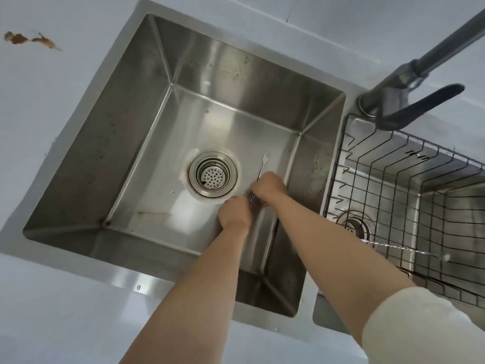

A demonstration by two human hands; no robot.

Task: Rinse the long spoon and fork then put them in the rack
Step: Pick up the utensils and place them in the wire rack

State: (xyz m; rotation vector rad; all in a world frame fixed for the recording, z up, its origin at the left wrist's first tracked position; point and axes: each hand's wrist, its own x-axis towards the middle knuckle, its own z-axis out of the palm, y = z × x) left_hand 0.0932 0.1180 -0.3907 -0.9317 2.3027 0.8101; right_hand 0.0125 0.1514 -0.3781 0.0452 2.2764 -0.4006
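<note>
The right grip (270,185) clasps the fork (263,164) by its handle, tines away, low in the sink (126,114), likely to contain drips; the left grip (235,214) curls at the handle's end, hold unclear. Right of both, the spoon (404,250) lies across the rack (388,164)

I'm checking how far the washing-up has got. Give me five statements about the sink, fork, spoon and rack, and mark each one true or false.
1. The right hand grips the fork over the left basin. True.
2. The long spoon lies in the wire rack. True.
3. The fork is already in the rack. False: it is in hand, over the left basin.
4. The rack sits in the left basin. False: it sits in the right basin.
5. The left basin's drain strainer is uncovered. True.
</note>
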